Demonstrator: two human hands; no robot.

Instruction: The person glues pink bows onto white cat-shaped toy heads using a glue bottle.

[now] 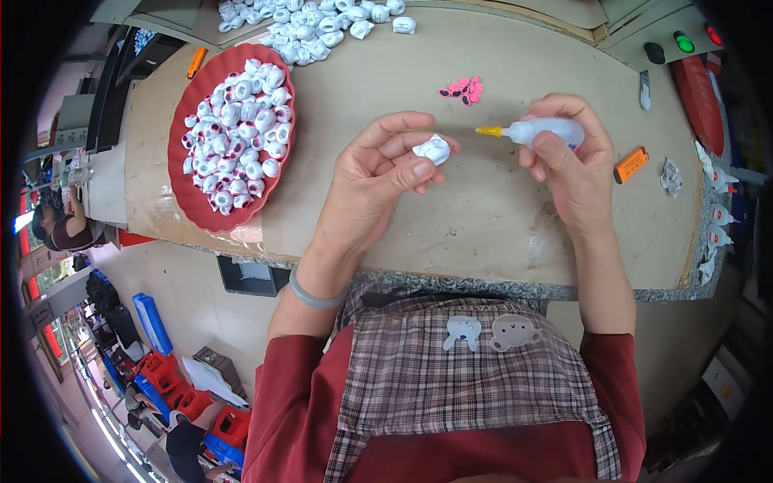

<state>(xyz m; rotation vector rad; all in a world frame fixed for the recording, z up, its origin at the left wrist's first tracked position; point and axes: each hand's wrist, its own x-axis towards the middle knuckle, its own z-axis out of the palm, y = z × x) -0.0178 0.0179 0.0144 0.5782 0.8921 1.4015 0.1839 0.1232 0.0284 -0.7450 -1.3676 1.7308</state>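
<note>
Right of the red scalloped tray (192, 203), both hands are up and well apart. Left hand (372, 165) pinches one white piece (433, 150) between thumb and fingers; right hand (576, 153) is wrapped round a squeeze bottle (557, 127), yellow nozzle (489, 130) aimed back trayward, not touching the piece. Reads to me as a dispensing step, probably glue, not yet applied. Next move likely calls for nozzle to piece, light squeeze, then maybe one of the pink bits (465, 88), lying farther right of the tray than the piece. Can't tell: any drop at the tip, bottle fill, piece's underside, or whether pink at its edge is fingertip. White pile (310, 32) beyond the tray is cut off.
</note>
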